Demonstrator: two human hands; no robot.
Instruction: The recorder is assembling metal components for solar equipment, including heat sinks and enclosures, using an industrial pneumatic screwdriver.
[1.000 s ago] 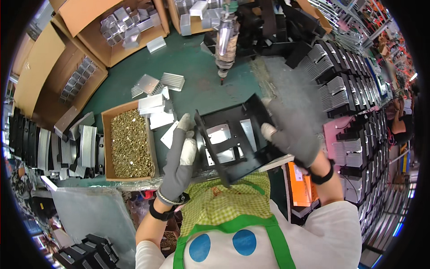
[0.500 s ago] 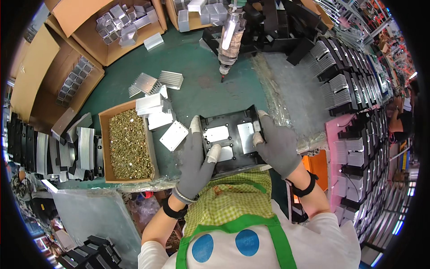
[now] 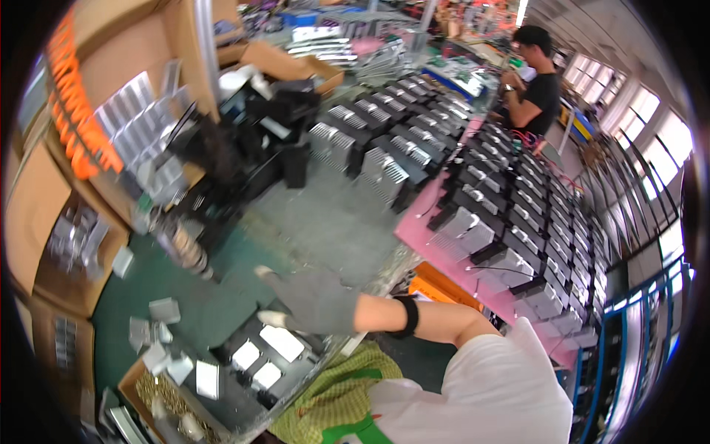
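My right hand, in a grey glove with pale fingertips, stretches over the far side of a black housing. Its forefinger and thumb are apart, with nothing seen between them. Inside the housing lie several flat silver plates. Pale fingertips of my left hand show blurred among the brass-coloured screws in a cardboard box; the rest of that hand is hard to make out. A power screwdriver hangs left of my right hand, tip down, apart from it.
Loose silver heatsinks lie behind the screw box. Black housings with silver fins stand in rows on a pink sheet at the right. Dark parts are heaped at the back. Farther off, a person in black works.
The view has swung right. My left hand has left the housing for the screw box. My right hand has let go of the housing's side and reaches across it, fingers spread.
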